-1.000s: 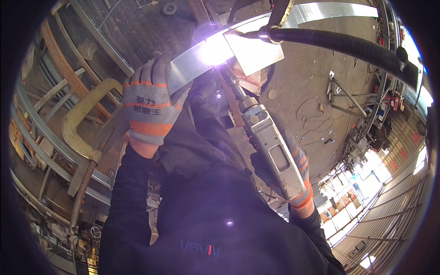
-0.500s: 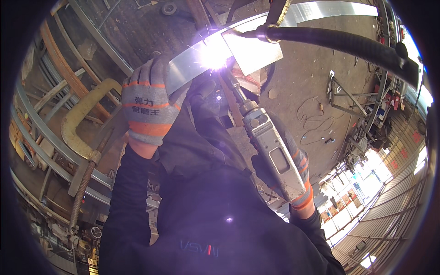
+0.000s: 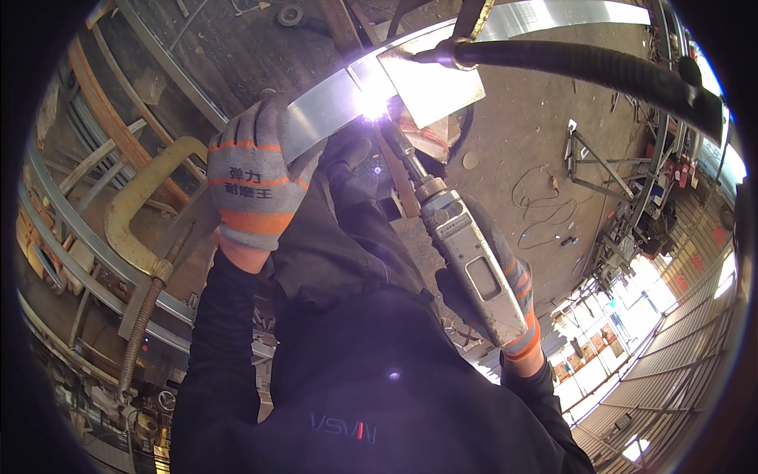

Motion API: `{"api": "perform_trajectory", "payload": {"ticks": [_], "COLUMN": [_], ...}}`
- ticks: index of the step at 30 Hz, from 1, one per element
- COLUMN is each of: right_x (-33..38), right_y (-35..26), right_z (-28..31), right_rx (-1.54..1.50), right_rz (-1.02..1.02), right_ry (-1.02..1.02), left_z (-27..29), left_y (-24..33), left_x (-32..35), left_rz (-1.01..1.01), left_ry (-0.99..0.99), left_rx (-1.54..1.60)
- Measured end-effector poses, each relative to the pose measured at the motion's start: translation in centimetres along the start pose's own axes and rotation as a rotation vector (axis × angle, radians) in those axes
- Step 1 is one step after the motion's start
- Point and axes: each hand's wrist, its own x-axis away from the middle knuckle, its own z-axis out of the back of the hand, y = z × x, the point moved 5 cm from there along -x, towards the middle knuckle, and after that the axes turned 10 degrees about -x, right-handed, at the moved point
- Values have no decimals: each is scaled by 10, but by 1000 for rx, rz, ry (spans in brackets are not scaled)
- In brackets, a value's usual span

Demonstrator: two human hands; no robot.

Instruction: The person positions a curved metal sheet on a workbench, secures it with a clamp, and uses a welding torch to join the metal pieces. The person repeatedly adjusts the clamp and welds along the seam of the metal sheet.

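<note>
My left hand [image 3: 254,175], in a grey and orange glove, is closed around the near end of a curved shiny metal strip [image 3: 320,114]. My right hand [image 3: 517,284], gloved alike, grips a metal-bodied welding gun [image 3: 478,261] from its right side. The gun's nozzle points up and left at a bright white-violet glow [image 3: 371,103] on the strip's lower edge. Glare hides the exact contact there. Beside the glow, a flat bright square plate [image 3: 436,83] lies against the strip. A dark ribbed rod [image 3: 584,63] reaches in from the right to the plate.
Left of my left arm stands a large yellowish C-clamp [image 3: 126,213] with a long screw. Curved metal bars [image 3: 87,237] and frames lie behind it. A metal frame stand [image 3: 604,170] and a loose cable [image 3: 541,205] are on the floor at right.
The glow has become smaller, with fewer sparks, so the strip and plate show more clearly. Both hands keep their grips, and the gun has shifted only very slightly.
</note>
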Motion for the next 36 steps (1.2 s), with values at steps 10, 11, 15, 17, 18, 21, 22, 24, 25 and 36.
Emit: {"api": "perform_trajectory", "payload": {"ticks": [10,11,15,17,18,21,22,24,25,36], "right_x": [-8,-10,-22,-28,-31,-35,-35,-34,-34,-14], "right_y": [-15,-19,-18,-19,-20,-21,-21,-20,-20,-12], "right_z": [-3,-3,-6,-6,-7,-9,-10,-10,-10,4], "right_rx": [137,147,127,54,63,107,108,61,59,-172], "right_rz": [142,203,88,87,93,144,157,147,152,2], "right_ry": [95,101,71,80,75,51,46,59,64,31], "left_z": [-4,-5,-5,-5,-5,-4,-3,-2,-1,51], "left_y": [-2,-2,-2,-1,-1,-2,-2,-1,0,23], "left_x": [3,4,5,5,5,4,4,3,2,5], "left_rz": [30,38,39,18,23,33,33,45,59,-75], "left_ry": [-70,-89,-71,-55,-51,-61,-65,-78,-88,228], "left_rx": [-30,-32,-21,-16,-18,-14,-10,-4,-4,269]}}
